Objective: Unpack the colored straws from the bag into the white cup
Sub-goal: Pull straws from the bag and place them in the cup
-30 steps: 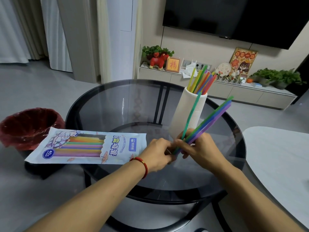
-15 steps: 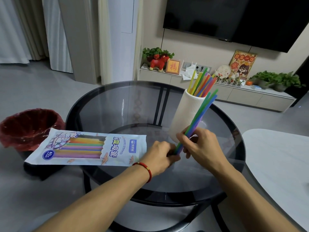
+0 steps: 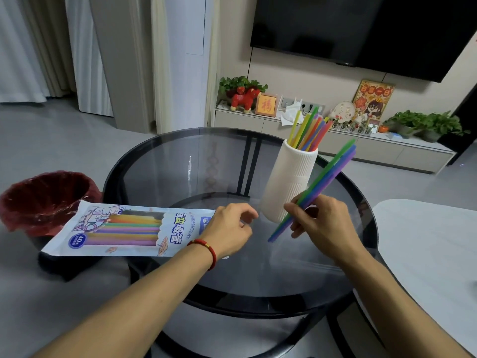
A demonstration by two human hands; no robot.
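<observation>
1. Straws are the job, and more of them show through the window of the bag (image 3: 129, 229), which lies flat at the left edge of the glass table (image 3: 160, 171), hanging partly over the rim, with a red-lined bin (image 3: 44, 200) just beyond it.
2. Left hand (image 3: 227, 231) hovers over the bag's right end, fingers loosely curled and holding nothing that can be seen.
3. White cup (image 3: 289, 182) stands upright near the table's middle, already holding a fan of straws (image 3: 309, 133) that lean right.
4. Right hand (image 3: 322, 223) pinches a small bundle of green, blue and purple straws (image 3: 325, 182) near its lower end, tilted up to the right, beside the cup and not yet in it.
5. To load them well, I would bring the bundle closer to upright, lift its lower ends clear above the rim, and aim for the open left side of the mouth. Keeping the pinch firm stops the bundle splaying, and steadying the tall cup with the free hand seems wise.
</observation>
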